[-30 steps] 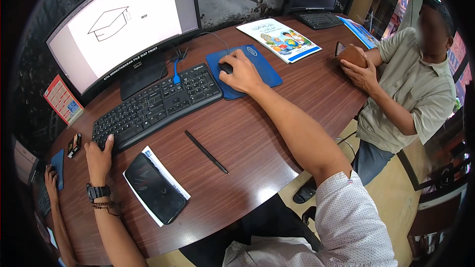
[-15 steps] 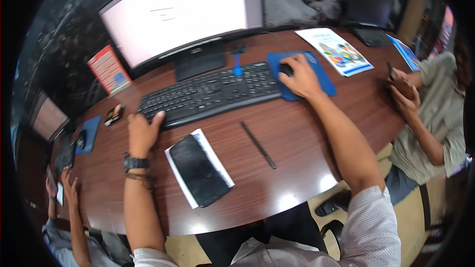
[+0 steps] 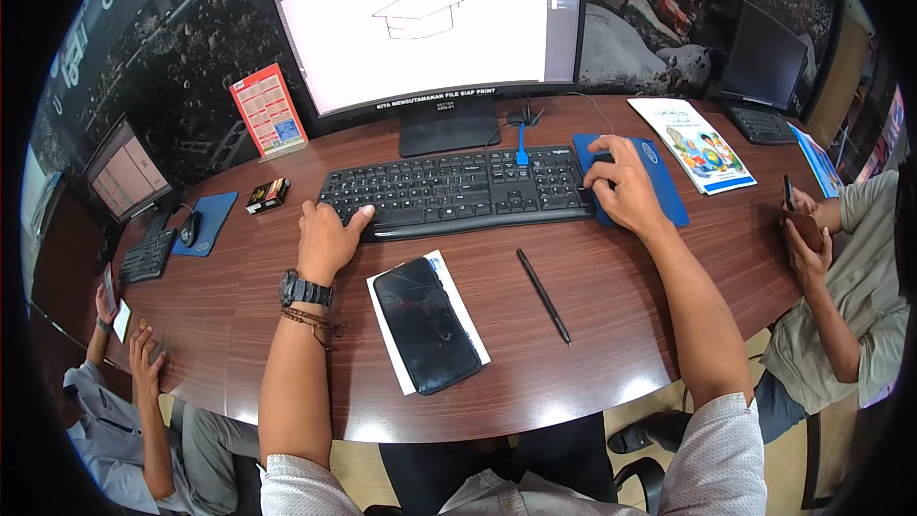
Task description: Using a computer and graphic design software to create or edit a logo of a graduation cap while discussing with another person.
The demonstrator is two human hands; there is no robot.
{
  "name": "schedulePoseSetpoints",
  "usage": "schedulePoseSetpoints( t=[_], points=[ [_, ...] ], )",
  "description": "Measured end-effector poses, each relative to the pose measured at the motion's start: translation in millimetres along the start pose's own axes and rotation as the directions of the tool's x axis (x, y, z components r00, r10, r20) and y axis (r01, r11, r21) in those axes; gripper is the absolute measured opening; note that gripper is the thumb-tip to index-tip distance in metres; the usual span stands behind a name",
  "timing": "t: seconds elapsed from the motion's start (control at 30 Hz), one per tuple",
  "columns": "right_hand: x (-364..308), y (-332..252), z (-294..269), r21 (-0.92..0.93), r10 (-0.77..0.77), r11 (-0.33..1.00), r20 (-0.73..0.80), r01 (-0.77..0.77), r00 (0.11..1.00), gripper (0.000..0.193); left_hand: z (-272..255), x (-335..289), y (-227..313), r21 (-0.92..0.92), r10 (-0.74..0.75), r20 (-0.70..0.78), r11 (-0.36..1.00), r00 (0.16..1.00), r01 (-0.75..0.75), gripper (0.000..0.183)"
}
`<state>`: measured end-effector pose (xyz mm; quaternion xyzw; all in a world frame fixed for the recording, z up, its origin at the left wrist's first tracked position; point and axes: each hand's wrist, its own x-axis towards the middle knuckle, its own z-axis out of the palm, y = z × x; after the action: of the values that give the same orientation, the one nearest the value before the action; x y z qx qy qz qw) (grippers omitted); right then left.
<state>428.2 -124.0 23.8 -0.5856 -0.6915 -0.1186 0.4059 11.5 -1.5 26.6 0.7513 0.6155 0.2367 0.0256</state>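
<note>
My left hand (image 3: 330,241) rests at the lower left end of a black keyboard (image 3: 454,196), thumb stretched apart from the fingers, holding nothing. A dark watch and a beaded bracelet circle that wrist. My right hand (image 3: 628,183) is curled over a dark mouse (image 3: 604,159), mostly hidden under the fingers, on a blue mouse pad (image 3: 671,203). Beyond the keyboard, a monitor (image 3: 420,62) displays a line drawing of a graduation cap. Between my forearms lie a black phone (image 3: 426,325) on white paper (image 3: 480,352) and a dark pen (image 3: 543,296).
A red-and-white desk calendar (image 3: 269,113) and small dark box (image 3: 268,196) stand left of the keyboard. Right of the pad lies a colourful booklet (image 3: 702,148). One person sits on each side; the right one holds a brown-cased phone (image 3: 805,229). Another monitor (image 3: 764,57) stands far right.
The view has shifted and sharpened, so the desk sits further right and lower and more of the screen shows. Both hands stay at the keyboard and mouse.
</note>
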Motion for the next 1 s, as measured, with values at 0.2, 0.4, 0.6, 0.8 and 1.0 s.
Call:
schedulePoseSetpoints(
  t=[0.2, 0.4, 0.6, 0.8, 1.0],
  points=[
    [-1, 5, -1, -0.051, -0.072, 0.996, 0.084, 0.077, 0.994, 0.012, -2, -1, 1, -0.009, -0.026, 0.020, 1.000, 0.999, 0.026, 0.074],
    [-8, 27, 3, -0.067, 0.337, 0.939, -0.005, -0.336, 0.942, 0.032, 0, -4, 4, -0.054, 0.103, -0.067, 0.993, 0.992, -0.107, 0.057],
    [-6, 28, 8, -0.059, 0.363, 0.930, -0.019, -0.363, 0.932, 0.035, 0, -5, 10, -0.103, 0.305, -0.049, 0.946, 0.951, -0.308, 0.028],
    [-8, 31, 9, -0.062, 0.340, 0.938, -0.024, -0.340, 0.940, 0.036, 2, -4, 10, -0.117, 0.244, -0.008, 0.963, 0.970, -0.243, 0.042],
    [-8, 30, 10, -0.030, 0.352, 0.935, -0.020, -0.353, 0.936, 0.036, 3, -5, 3, -0.068, 0.099, 0.040, 0.993, 0.994, -0.096, 0.073]
  ],
)
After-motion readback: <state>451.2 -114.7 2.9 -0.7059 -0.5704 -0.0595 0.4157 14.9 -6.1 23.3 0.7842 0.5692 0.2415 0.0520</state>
